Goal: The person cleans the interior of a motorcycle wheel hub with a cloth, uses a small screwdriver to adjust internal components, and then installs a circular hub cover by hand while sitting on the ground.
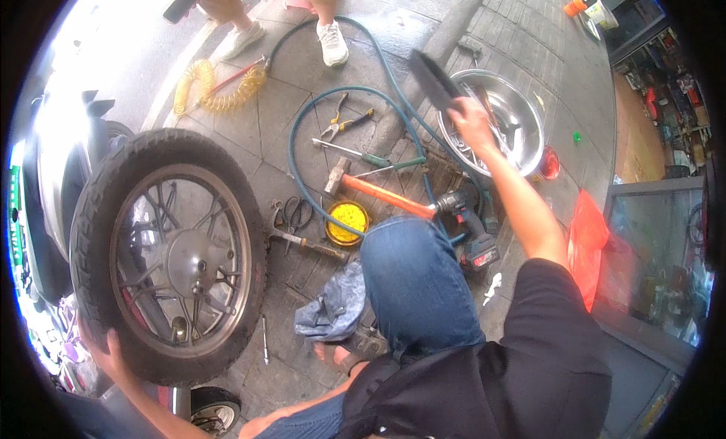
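Observation:
A motorcycle wheel [94,227] with a black knobbly tyre and grey spokes stands upright at the left. My left hand [106,356] holds the lower left of its tyre, some fingers hidden behind the rubber. In my raised right hand [473,125] is a long, flat black object [436,82], too blurred to name exactly. Below that hand sits a shiny metal basin [529,129] with tools inside.
Between wheel and basin lie a hammer [386,195], pliers [338,127], screwdriver [352,152], cordless power tool [469,227], yellow-filled tin [347,220], scissors [296,214] and looped green hose [296,140]. A grey cloth [331,303] lies by my foot. Another person's shoes [331,44] stand at the far side.

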Action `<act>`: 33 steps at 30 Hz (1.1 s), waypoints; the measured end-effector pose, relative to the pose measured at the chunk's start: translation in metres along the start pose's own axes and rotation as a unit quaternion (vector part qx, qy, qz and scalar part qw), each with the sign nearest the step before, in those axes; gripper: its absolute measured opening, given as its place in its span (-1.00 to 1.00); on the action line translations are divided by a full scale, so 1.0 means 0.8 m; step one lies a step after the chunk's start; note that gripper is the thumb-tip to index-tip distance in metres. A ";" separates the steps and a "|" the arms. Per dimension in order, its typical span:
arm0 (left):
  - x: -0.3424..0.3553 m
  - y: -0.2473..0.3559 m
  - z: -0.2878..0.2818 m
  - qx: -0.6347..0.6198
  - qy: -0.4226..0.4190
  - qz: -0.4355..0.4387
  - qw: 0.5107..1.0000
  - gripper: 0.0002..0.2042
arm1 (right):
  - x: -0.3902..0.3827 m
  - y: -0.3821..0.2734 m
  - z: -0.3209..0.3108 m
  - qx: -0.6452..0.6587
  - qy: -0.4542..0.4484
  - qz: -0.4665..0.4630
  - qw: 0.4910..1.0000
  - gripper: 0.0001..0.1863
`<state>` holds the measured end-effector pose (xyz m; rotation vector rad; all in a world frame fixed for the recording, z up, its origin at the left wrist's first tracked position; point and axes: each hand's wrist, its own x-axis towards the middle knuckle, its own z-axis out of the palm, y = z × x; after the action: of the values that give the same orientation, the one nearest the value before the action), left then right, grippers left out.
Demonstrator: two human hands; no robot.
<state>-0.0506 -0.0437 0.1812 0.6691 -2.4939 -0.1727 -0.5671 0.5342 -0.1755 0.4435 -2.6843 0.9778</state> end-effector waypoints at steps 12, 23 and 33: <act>0.052 0.031 0.031 -0.016 0.014 0.054 0.998 -0.35 | -0.171 0.118 -0.131 -0.260 -0.107 0.054 0.958 -0.70; 0.055 0.079 0.020 -0.045 0.017 -0.006 0.999 -0.29 | 0.009 -0.084 -0.073 -0.143 -0.384 -0.129 0.903 -0.65; 0.069 0.079 0.026 0.039 0.029 0.028 0.998 -0.28 | 0.038 -0.729 -0.041 0.321 -0.290 -0.484 0.761 -0.64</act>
<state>-0.1291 -0.0165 0.2060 0.6255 -2.4714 -0.0349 -0.3781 0.1247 0.1974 2.2815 -1.8133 1.4553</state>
